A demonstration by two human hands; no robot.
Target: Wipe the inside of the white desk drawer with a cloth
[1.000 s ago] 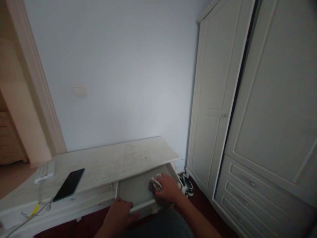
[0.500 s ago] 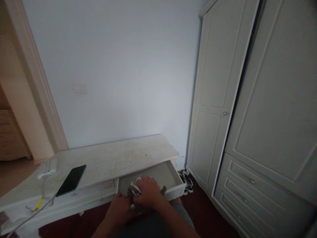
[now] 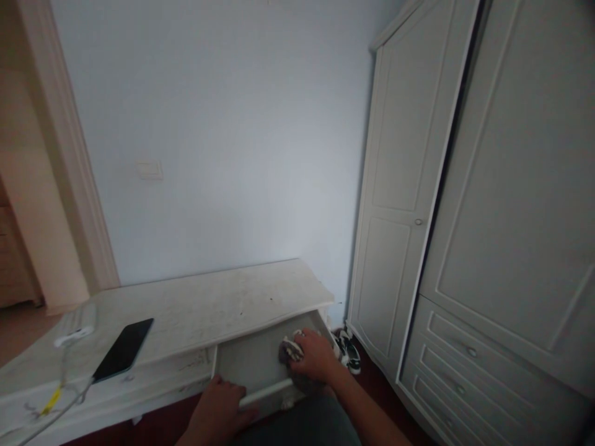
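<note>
A low white cabinet [image 3: 195, 310] stands against the wall with its right drawer [image 3: 253, 365] pulled out. My right hand [image 3: 313, 356] is inside the drawer at its right end, closed on a crumpled grey and white cloth [image 3: 289, 350] pressed on the drawer floor. My left hand [image 3: 222, 406] grips the drawer's front edge near the left corner, fingers curled over it.
A black phone [image 3: 123, 349] lies on the cabinet top at the left, beside a white power strip [image 3: 74, 322] with a cable running off the front. A tall white wardrobe [image 3: 465, 235] fills the right. Shoes [image 3: 348, 350] sit on the dark floor between cabinet and wardrobe.
My right hand swept the cloth from the drawer's right end to its left front and back to the right end. My left hand stayed on the drawer front.
</note>
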